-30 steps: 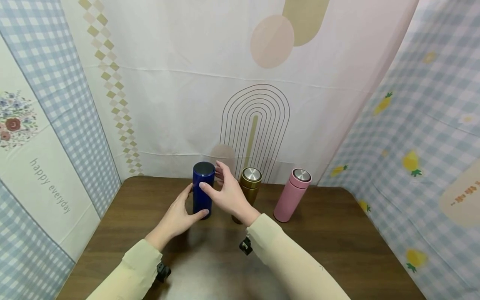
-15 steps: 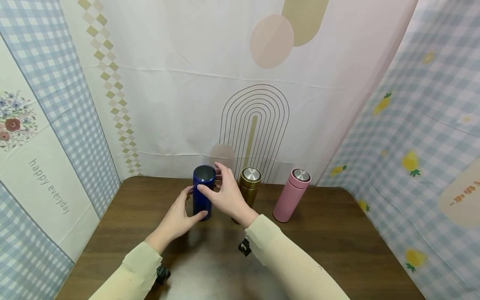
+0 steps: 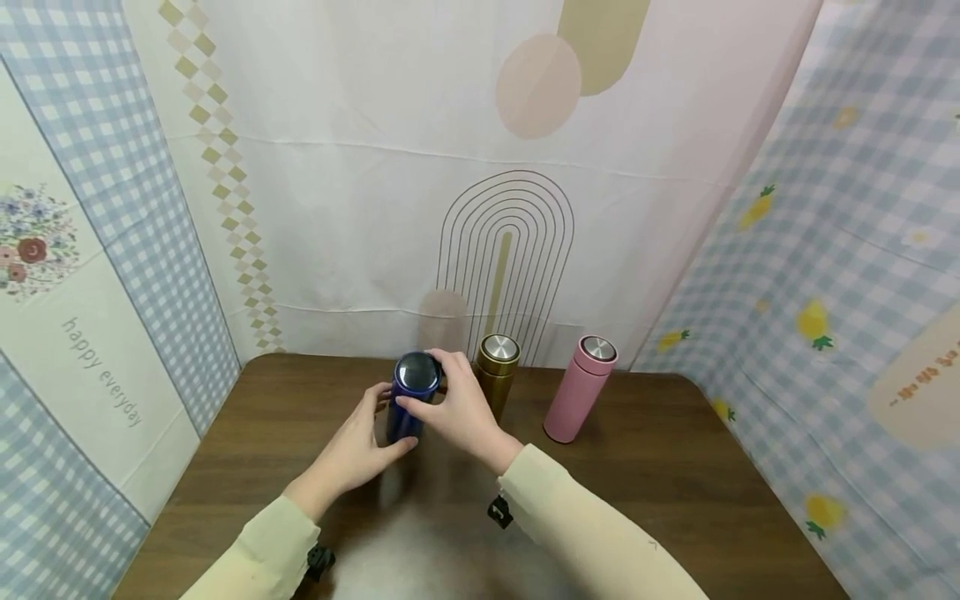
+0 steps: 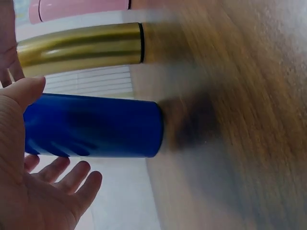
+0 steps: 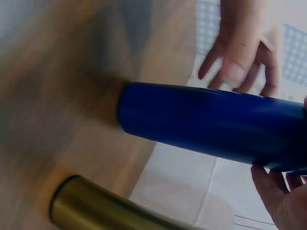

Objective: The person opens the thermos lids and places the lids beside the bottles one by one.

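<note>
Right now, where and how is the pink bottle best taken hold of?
The pink bottle: probably around mid-body, below the lid, from the right. It's an upright cylinder, and the gold bottle stands to its left.

A dark brown wood-grain counter (image 3: 660,467) with rounded far corners stands before me. Behind its far edge hangs a white fabric backdrop (image 3: 337,233), creased across and printed with thin nested arches, a pinkish-beige circle and a strip of olive and beige diamonds. On the left, a blue-and-white gingham cloth (image 3: 112,125) bears a flower bouquet and the words "happy everyday". On the right, a paler checked cloth (image 3: 787,275) shows yellow fruit. Light leaves a soft sheen (image 3: 420,558) on the near middle of the counter.
</note>
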`<state>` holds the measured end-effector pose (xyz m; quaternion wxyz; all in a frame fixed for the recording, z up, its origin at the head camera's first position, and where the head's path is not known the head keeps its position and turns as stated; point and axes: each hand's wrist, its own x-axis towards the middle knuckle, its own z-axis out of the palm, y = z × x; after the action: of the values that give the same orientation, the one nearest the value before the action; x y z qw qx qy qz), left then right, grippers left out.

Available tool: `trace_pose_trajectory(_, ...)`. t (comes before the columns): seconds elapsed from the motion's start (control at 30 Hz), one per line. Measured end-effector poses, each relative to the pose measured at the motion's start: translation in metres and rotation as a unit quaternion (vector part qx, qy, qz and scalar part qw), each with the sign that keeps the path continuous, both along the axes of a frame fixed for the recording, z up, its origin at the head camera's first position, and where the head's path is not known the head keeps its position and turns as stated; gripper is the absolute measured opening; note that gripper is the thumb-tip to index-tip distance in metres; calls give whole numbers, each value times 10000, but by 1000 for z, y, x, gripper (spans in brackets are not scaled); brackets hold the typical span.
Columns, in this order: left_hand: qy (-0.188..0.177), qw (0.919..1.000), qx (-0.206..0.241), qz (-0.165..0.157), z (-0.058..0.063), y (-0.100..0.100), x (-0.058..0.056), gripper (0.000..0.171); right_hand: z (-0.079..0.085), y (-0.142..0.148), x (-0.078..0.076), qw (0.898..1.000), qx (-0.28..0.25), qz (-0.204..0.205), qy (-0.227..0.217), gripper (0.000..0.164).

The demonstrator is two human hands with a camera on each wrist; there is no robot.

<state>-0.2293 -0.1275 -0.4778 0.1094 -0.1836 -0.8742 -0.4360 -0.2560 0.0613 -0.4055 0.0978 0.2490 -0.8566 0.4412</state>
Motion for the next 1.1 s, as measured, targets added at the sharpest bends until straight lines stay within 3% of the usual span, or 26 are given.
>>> trace_pose_trajectory(0.13, 17, 9996, -296, -5, 6, 4, 11, 86, -7, 9, 12, 9992, -324, 94, 195, 67)
trace_pose_trajectory(0.23, -62, 9989, -465, -57, 10, 8, 19, 88, -5, 19, 24, 9978, -649, 88, 79, 64)
trace_pose_trajectory(0.37, -91, 9981, -594, -102, 15, 12, 29, 90, 16, 28, 49, 9927, -1174, 166, -217, 59)
trace_pose_trajectory(0.5, 123, 9981, -592, -140, 20, 12, 37, 84, 40, 35, 72, 9891, -1349, 281, -513, 56)
trace_pose_trajectory(0.63, 338, 9962, -800, -87, 25, 8, 46, 78, 48, 44, 80, 9872, -1258, 441, -878, 57)
trace_pose_trajectory(0.73, 454, 9941, -980, -70, 29, 6, 52, 76, 44, 54, 79, 9869, -1162, 639, -917, 55)
trace_pose_trajectory(0.97, 684, 9877, -1395, -161, 35, 1, 68, 76, 2, 78, 62, 9877, -950, 990, -746, 50)
trace_pose_trajectory(1.1, 1003, 9808, -1669, -115, 33, -7, 76, 74, -11, 79, 62, 9853, -835, 1291, -738, 52)
